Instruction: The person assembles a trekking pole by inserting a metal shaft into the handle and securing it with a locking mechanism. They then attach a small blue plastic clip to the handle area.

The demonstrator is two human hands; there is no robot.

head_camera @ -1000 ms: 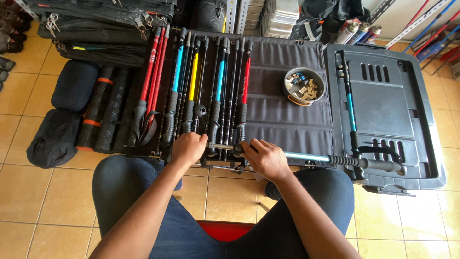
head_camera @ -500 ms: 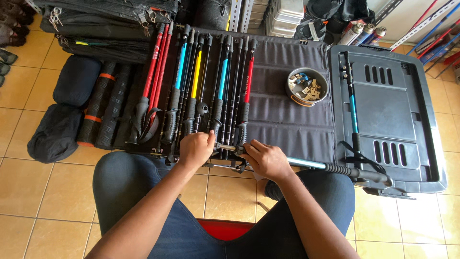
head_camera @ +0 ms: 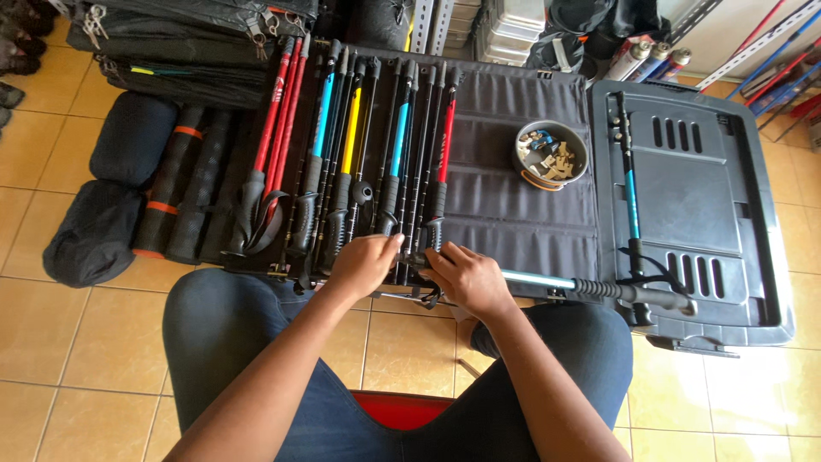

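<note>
Hands closer than a second ago | left hand (head_camera: pixel 363 263) and right hand (head_camera: pixel 466 278) both clasp teal-shafted trekking pole (head_camera: pixel 547 281) | pole now lies along grey mat (head_camera: pixel 513 214) edge

Left hand (head_camera: pixel 363 263): forearm extended forward, fingers curled closed, knuckles up. Right hand (head_camera: pixel 466 278): forearm extended, fingers curled closed, just beside the left.

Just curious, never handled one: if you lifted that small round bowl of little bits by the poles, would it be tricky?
The bowl looks light and rigid. It sits on soft grey fabric, so a push would probably drag, not slide. Its loose small pieces would likely shift or spill if tilted.
</note>
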